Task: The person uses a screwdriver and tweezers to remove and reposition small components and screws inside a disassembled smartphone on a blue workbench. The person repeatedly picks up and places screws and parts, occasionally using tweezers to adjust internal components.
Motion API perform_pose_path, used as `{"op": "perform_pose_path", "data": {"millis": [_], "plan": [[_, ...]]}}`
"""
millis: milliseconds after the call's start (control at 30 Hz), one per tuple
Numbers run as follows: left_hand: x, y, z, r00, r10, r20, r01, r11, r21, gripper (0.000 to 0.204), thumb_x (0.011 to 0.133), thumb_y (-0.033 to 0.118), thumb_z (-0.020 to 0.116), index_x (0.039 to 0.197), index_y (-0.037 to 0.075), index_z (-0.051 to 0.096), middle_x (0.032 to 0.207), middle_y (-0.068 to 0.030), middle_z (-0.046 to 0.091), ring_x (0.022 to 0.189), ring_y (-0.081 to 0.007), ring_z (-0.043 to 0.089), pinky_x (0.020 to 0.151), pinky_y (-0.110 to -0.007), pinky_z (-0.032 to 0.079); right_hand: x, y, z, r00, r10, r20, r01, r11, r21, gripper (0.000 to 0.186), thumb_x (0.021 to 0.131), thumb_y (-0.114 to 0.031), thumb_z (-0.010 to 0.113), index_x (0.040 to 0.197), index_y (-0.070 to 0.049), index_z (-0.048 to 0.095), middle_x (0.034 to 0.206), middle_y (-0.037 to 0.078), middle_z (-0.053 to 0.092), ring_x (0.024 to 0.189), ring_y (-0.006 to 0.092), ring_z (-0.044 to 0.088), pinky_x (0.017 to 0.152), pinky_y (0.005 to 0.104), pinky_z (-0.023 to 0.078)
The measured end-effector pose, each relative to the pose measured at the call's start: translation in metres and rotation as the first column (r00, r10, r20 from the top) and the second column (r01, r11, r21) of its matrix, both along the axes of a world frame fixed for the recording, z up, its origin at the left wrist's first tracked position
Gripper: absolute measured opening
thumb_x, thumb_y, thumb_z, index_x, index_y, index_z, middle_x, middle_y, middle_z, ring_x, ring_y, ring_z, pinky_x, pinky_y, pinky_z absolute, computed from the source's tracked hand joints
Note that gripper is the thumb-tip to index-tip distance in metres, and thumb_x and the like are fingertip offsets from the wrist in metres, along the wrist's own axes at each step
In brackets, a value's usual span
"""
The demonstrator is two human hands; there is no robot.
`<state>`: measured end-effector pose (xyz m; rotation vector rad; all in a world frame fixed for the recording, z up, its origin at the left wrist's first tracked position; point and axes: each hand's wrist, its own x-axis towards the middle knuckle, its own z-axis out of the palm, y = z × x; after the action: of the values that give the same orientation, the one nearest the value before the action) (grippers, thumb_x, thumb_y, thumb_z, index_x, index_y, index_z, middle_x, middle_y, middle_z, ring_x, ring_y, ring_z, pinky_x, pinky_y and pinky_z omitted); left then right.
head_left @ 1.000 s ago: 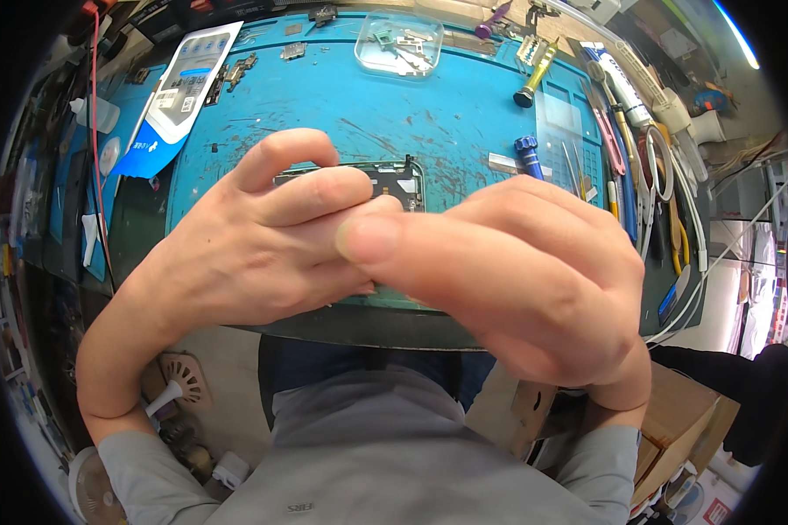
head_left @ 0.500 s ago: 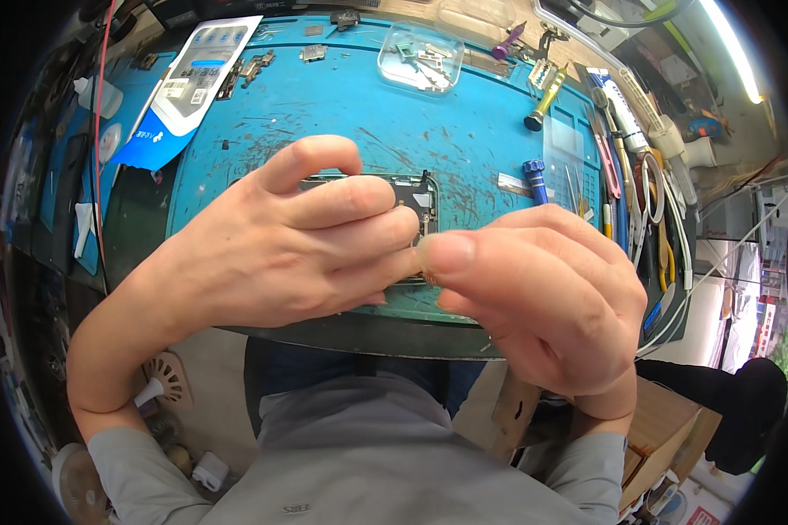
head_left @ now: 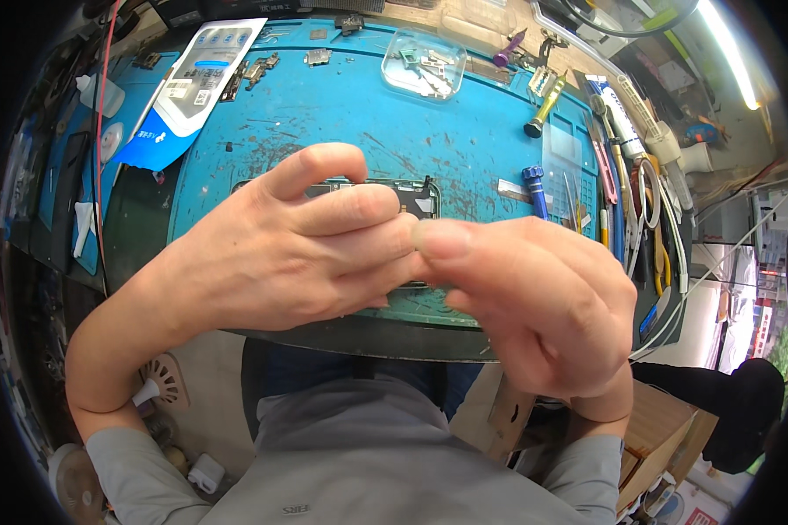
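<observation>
Two bare hands, the left hand and the right hand, meet in my head view above what looks like an opened smartphone, which lies on the blue mat near the front of the worktop and is largely covered by the left. The left fingers are bent; whether they grip, press or merely shade the device, I cannot tell. The right hand is curled, with its thumb meeting or overlapping the left fingers; I cannot tell whether anything is pinched beneath it. I judge the chief hazard to be this blocked sight line: a force misjudged behind the knuckles could scratch or bend a delicate part inside the exposed frame. A second hazard is sliding: should one hand push harder than the other steadies, the smartphone could skew on the mat. A third is loss: any tiny piece let slip here might drop over the front edge, since the right hand reaches across it, or vanish among the dark scuffs of the mat. The lidless plastic tray of small parts, the blue-handled screwdriver and the yellow-green screwdriver lie well apart from the fingertips; I would expect trouble there only from a careless sweep of the right forearm.
</observation>
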<state>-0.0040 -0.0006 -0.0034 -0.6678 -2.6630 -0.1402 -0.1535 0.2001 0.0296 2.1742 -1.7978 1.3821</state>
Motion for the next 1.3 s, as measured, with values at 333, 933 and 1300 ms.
{"op": "perform_pose_path", "data": {"millis": [333, 933, 1300], "plan": [[0.0024, 0.0007, -0.0108, 0.999, 0.005, -0.037, -0.005, 1.0, 0.014, 0.048, 0.072, 0.028, 0.076, 0.118, 0.015, 0.074, 0.122, 0.0063, 0.065, 0.116, -0.0181, 0.055, 0.111, -0.044, 0.041, 0.0004, 0.0015, -0.0014, 1.0, 0.009, 0.023, -0.008, 1.0, -0.008, 0.044, 0.085, -0.003, 0.085, 0.126, 0.002, 0.07, 0.097, 0.016, 0.079, 0.076, 0.0281, 0.076, 0.062, 0.0356, 0.061], [0.0047, 0.007, -0.0059, 0.996, 0.05, -0.071, -0.052, 0.998, -0.028, 0.024, 0.084, 0.025, 0.076, 0.107, 0.017, 0.078, 0.117, 0.0072, 0.064, 0.116, -0.0143, 0.055, 0.111, -0.039, 0.042, -0.0007, 0.0026, -0.0037, 0.996, -0.031, -0.083, 0.027, 0.998, -0.05, 0.044, 0.088, -0.012, 0.086, 0.126, 0.002, 0.068, 0.095, 0.016, 0.078, 0.074, 0.0276, 0.075, 0.064, 0.0375, 0.061], [0.0048, 0.0063, -0.0068, 0.996, 0.057, -0.068, -0.059, 0.998, -0.019, 0.018, 0.09, 0.024, 0.075, 0.106, 0.02, 0.08, 0.112, 0.0092, 0.062, 0.115, -0.0116, 0.055, 0.113, -0.037, 0.041, -0.0016, 0.0057, -0.0006, 0.999, -0.018, -0.031, 0.019, 0.999, 0.03, 0.046, 0.087, -0.014, 0.087, 0.126, 0.002, 0.069, 0.093, 0.015, 0.078, 0.076, 0.0275, 0.075, 0.063, 0.0365, 0.061]]}}
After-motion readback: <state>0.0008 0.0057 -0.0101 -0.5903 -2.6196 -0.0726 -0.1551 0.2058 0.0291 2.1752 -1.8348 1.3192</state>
